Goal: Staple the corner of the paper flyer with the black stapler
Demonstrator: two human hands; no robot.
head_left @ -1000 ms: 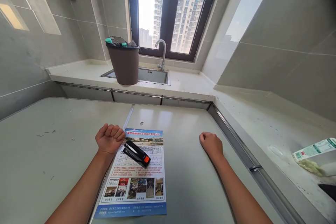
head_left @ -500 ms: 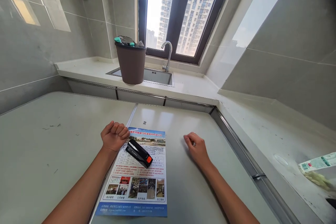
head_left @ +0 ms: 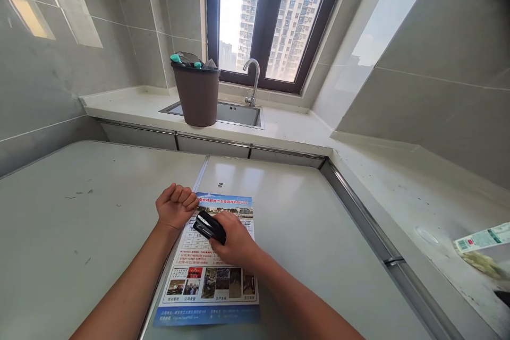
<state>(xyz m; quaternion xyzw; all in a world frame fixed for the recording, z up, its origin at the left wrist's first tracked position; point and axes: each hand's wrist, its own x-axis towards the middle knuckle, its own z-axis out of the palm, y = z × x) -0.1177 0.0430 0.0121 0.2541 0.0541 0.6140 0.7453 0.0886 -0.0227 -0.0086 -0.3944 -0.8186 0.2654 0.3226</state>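
Note:
A black stapler (head_left: 205,226) lies at a slant over the upper half of a printed leaflet (head_left: 187,279). My right hand (head_left: 235,236) has come in from the right and is closed around the stapler's rear end, hiding its orange part. Beside the leaflet's upper left edge rests my left hand (head_left: 176,204), curled into a fist with its knuckles at the paper. Nothing shows in that fist. The leaflet lies flat, with photos and a blue band along its bottom.
Two loose staple pieces (head_left: 220,185) lie beyond the leaflet, and more dark bits (head_left: 79,193) are scattered on the left of the table (head_left: 319,255). A brown bin (head_left: 197,96) stands before the sink (head_left: 239,115). Along the right runs a white counter (head_left: 382,180) holding a green-and-white packet (head_left: 480,240).
My right hand has moved left from the bare table onto the stapler and closed on it. The leaflet sits slightly further right in view. My left fist stays almost where it was.

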